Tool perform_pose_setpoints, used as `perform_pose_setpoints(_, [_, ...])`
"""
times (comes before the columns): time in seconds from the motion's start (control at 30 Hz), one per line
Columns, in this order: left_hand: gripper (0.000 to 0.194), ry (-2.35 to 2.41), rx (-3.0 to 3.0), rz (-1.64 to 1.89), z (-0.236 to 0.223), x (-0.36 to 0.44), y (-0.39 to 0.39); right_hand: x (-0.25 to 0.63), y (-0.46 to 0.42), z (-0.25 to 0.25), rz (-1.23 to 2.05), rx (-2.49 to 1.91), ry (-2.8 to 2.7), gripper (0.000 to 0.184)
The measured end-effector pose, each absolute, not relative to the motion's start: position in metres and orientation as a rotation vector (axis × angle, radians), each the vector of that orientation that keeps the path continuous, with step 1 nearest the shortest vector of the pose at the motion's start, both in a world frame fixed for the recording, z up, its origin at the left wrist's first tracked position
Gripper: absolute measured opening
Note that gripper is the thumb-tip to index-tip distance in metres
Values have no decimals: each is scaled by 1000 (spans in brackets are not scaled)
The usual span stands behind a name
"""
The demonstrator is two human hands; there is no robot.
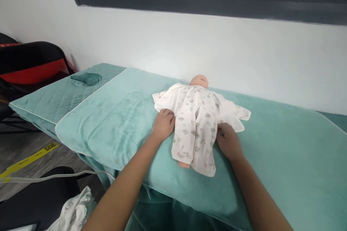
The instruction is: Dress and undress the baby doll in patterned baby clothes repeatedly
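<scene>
A baby doll lies on its back on the bed, its head (pixel 199 80) toward the wall. A white patterned baby gown (pixel 193 133) covers its body, with the sleeves spread to both sides. Small toes (pixel 184 165) poke out below the hem at the lower left. My left hand (pixel 163 125) is closed at the left edge of the gown, its fingertips partly hidden by the cloth. Along the right edge, below the sleeve, my right hand (pixel 229 140) has its fingers curled on the fabric.
A green velvety sheet (pixel 108 115) covers the bed, whose quilted end has a face hole (pixel 86 78). Black and red chairs (pixel 35 65) stand at left. Crumpled white cloth (pixel 77 211) lies on a black seat, and a pale cable (pixel 62 176) runs to the bed. The wall (pixel 151 39) borders the far side.
</scene>
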State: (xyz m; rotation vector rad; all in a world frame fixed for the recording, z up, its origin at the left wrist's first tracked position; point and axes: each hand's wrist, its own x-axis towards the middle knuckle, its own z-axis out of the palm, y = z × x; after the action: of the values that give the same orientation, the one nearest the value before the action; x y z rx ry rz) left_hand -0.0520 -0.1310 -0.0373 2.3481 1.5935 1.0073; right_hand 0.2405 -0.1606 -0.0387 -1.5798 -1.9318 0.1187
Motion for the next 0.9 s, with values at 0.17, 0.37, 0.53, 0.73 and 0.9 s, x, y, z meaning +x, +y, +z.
perform_pose_setpoints(0.17, [22,2131,1821,1278,-42,-61,-117,278,-149,-46,-163,-1895,-1457,36])
perform_pose_setpoints(0.37, [33,2446,1533,1068,-38,-58,-102,296,-137,-39,-86,-2102,-1496,61])
perform_pose_setpoints(0.53, [31,2434,1509,1050,-36,-61,-93,305,-126,-22,213,-2200,-1443,51])
perform_pose_setpoints(0.73, [30,2407,1526,1032,-35,-62,-91,286,-107,28,1072,-1465,-1256,34])
perform_pose_setpoints(0.9, [30,2390,1554,1029,-33,-62,-93,219,-115,66,846,-1402,-1533,24])
